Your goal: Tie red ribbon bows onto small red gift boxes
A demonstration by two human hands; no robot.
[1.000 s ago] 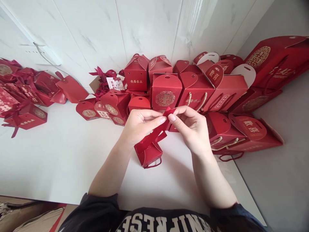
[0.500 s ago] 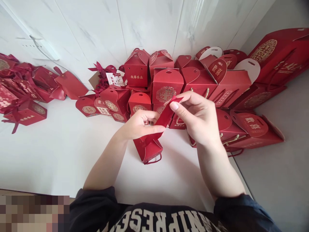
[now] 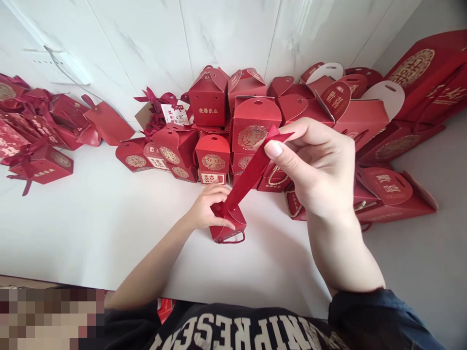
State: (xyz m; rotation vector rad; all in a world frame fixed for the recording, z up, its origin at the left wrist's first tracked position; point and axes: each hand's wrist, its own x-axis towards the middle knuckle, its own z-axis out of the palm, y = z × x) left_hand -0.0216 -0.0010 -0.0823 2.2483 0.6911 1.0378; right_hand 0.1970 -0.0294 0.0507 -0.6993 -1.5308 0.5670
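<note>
A small red gift box (image 3: 230, 231) with a cord handle at its side stands on the white tabletop in front of me. My left hand (image 3: 205, 210) is closed around the top of this box, thumb on the near side and fingers behind. From the box top a dark red ribbon (image 3: 248, 181) slants up to the right, stretched fairly straight. Its upper end is pinched between thumb and forefinger of my right hand (image 3: 319, 163), raised above the table. The ribbon's lower end is partly hidden by my left hand.
Stacked red gift boxes (image 3: 256, 131) line the tiled wall. Larger red boxes (image 3: 423, 82) fill the right corner. At the far left are ribboned boxes (image 3: 47, 167) and a wall socket with a cable (image 3: 60, 65). A white printed card (image 3: 177, 113) leans among dark red ribbons.
My left hand has come down from the ribbon onto the box top. My right hand, still pinching the ribbon's end, has moved up and right, and more ribbon now shows between the hands.
</note>
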